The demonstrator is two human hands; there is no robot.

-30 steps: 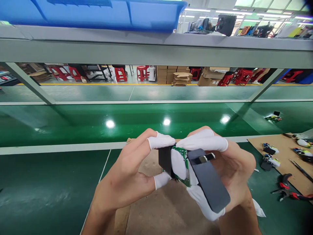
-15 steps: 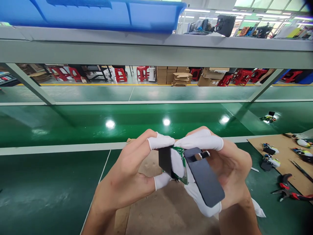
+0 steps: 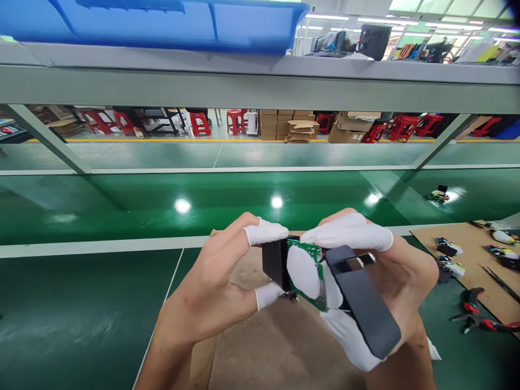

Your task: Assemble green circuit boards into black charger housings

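My left hand [image 3: 221,271], with white finger cots on its fingertips, pinches a small black plastic housing [image 3: 274,264] between thumb and fingers. From the housing's right side a green circuit board [image 3: 313,250] sticks out, with a round white pad [image 3: 303,272] on its face. My right hand [image 3: 400,271], also in white finger cots, grips a flat black cover [image 3: 368,303] with a rectangular opening near its upper end. Its fingertips lie beside the board's right part. The cover is tilted, lower end to the right. Part of the board is hidden inside the housing.
Brown cardboard [image 3: 268,346] lies beneath my hands. To the right, another board [image 3: 467,233] carries several small electronic assemblies, with red-handled pliers [image 3: 473,319] and tweezers [image 3: 499,281] nearby. One assembly [image 3: 439,194] rests on the moving-belt-like green surface [image 3: 227,200]. A blue bin [image 3: 162,27] sits on the shelf above.
My right hand has moved right with the black cover, and more of the circuit board and white pad shows. My left hand has barely moved. The assembly on the green surface has shifted left.
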